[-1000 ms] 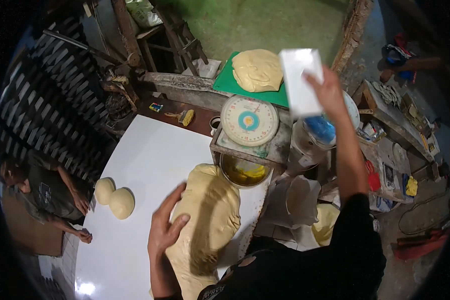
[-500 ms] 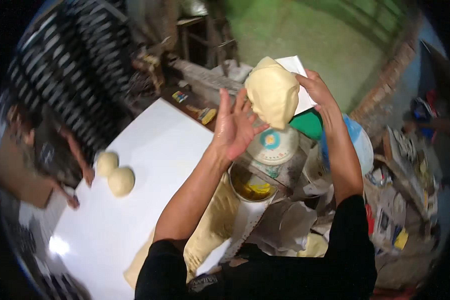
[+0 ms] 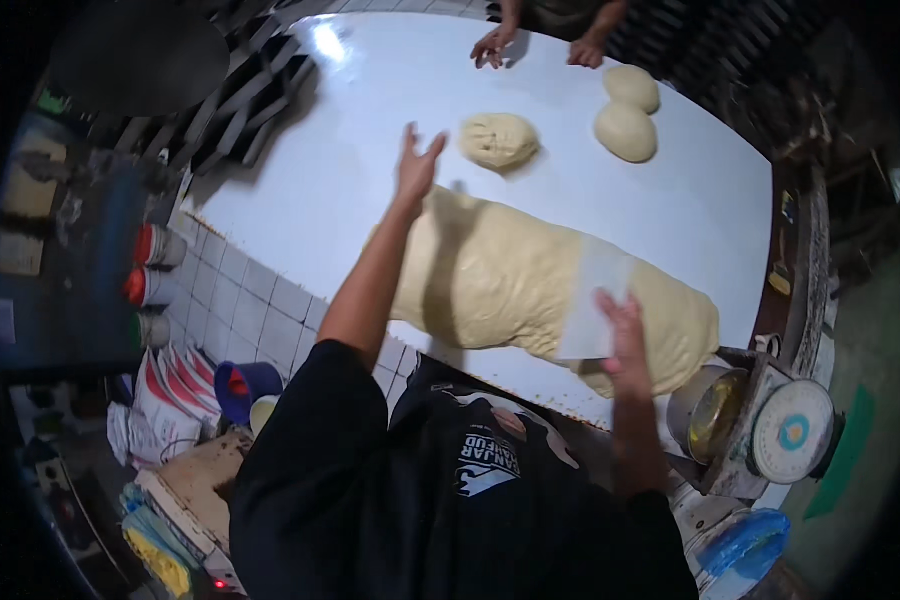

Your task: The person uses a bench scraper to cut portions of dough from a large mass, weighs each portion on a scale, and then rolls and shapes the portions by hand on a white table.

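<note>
Dough portioning, piece just released: left hand [image 3: 416, 168] spread open, empty, beside the rough dough lump [image 3: 498, 140]; right hand [image 3: 620, 335] gripping a white scraper [image 3: 592, 313] over the long dough mass [image 3: 530, 285] (likely cutting next, needing a firm downward press).

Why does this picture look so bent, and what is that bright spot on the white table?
Head view: the fisheye lens bows the white table and tiled edge toward a black rim. The bright spot is lamp glare. The left hand is slightly motion-blurred, its arm shadowing the long dough; the right hand holds a pale scraper.
</note>
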`<action>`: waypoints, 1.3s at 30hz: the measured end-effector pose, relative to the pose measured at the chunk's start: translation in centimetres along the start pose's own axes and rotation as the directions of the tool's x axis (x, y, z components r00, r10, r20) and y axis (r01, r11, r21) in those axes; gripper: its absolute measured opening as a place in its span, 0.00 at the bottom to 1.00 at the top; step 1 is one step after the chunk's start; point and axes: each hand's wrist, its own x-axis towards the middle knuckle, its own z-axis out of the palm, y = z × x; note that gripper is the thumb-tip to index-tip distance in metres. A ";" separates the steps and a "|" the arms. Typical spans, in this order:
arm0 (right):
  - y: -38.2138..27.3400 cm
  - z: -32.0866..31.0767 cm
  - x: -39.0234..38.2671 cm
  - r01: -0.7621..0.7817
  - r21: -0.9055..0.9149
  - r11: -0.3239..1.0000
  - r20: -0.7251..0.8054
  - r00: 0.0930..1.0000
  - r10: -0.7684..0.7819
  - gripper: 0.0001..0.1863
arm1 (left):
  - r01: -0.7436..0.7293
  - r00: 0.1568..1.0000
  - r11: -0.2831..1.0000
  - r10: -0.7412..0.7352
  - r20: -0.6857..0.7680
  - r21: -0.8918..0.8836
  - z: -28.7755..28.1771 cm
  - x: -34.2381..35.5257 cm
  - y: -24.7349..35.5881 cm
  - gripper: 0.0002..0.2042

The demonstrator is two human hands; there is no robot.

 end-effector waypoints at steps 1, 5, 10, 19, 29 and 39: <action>2.0 3.7 -0.1 -0.021 -0.077 0.997 0.030 0.999 0.023 0.26 | -0.026 0.999 0.993 0.030 -0.037 0.114 -4.0 -0.2 -2.9 0.47; 6.1 18.9 3.8 0.479 -0.602 0.639 0.360 0.877 -0.318 0.20 | -0.036 0.955 0.886 -0.106 0.278 0.462 -13.1 -3.4 -15.1 0.59; 12.3 28.3 11.9 0.540 -0.824 0.171 0.446 0.804 -0.393 0.07 | -0.067 0.910 0.875 -0.143 0.389 0.480 -11.0 -4.8 -14.4 0.39; 18.5 35.5 17.6 0.586 -0.791 -0.174 0.605 0.707 -0.367 0.06 | 0.319 0.859 0.948 -0.293 0.419 0.008 -17.5 -7.6 -17.7 0.20; 13.8 32.9 7.2 0.048 -0.979 0.197 0.032 0.996 -0.083 0.16 | 0.510 0.784 0.832 -0.344 0.517 -0.220 -24.1 -11.7 -23.8 0.20; 17.8 32.0 10.9 0.129 -0.745 0.655 -0.131 0.934 -0.334 0.16 | 0.252 0.834 0.965 -0.257 0.489 0.078 -29.7 -10.4 -21.3 0.31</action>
